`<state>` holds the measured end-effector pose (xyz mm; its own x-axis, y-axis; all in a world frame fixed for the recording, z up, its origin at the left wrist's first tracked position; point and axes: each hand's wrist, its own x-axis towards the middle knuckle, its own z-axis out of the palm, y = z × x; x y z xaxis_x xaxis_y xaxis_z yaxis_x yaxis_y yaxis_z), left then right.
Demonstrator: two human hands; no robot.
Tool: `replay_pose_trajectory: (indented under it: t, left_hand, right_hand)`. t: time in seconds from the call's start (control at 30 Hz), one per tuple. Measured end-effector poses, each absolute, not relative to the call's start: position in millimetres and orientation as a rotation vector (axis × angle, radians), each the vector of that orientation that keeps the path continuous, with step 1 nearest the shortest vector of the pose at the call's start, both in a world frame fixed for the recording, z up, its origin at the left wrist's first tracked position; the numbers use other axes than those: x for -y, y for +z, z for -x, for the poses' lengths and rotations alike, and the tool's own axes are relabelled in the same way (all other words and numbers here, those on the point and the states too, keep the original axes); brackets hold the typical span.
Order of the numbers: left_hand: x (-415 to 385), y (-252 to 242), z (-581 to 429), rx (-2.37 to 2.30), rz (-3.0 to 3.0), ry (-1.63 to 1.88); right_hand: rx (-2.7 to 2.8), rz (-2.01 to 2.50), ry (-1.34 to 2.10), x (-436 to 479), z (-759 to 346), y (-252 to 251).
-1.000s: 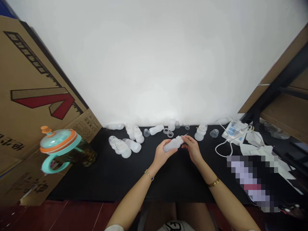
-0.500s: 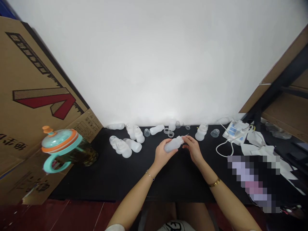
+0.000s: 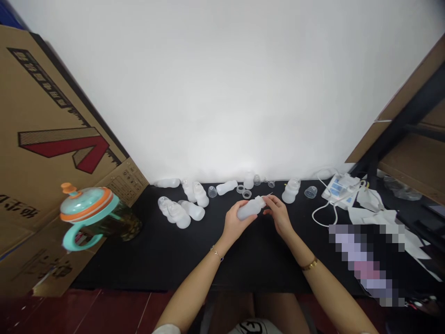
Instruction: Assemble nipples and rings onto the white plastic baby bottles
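Frosted plastic baby bottle (image 3: 249, 208) lies across your left hand (image 3: 233, 222), held just above the black surface (image 3: 139, 273). Those fingers (image 3: 245, 218) wrap narrowly round its body, a grip that seems to leave the neck (image 3: 260, 201) free. Your right hand (image 3: 278, 215) sits at that end, fingers (image 3: 267, 209) narrow and against the neck; you cannot tell whether they pinch anything. A thin sliver (image 3: 269, 194) juts past them, too small to name. Along the wall you have about nine more bottles (image 3: 192, 210), six of them bunched leftward, perhaps to keep them together. Four clear cups (image 3: 212, 191) and two rings (image 3: 240, 189) lie singly among them. A teal-and-orange lidded cup (image 3: 85, 202) stands well left.
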<state>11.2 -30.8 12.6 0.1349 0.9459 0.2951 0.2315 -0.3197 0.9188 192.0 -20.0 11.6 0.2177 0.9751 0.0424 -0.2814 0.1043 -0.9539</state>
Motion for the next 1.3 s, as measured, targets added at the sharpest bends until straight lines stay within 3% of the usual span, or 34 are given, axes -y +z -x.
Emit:
replay_pose_trajectory:
  t: [0.5,1.3]
  left_hand:
    - [24,16,-10,-0.794,-1.051,0.89]
    - [22,10,-10,-0.815,-1.114,0.922]
  right_hand:
    - [0.909,0.938,1.257,22,-193,16]
    - [0.873,0.955,1.246,21,-193,14]
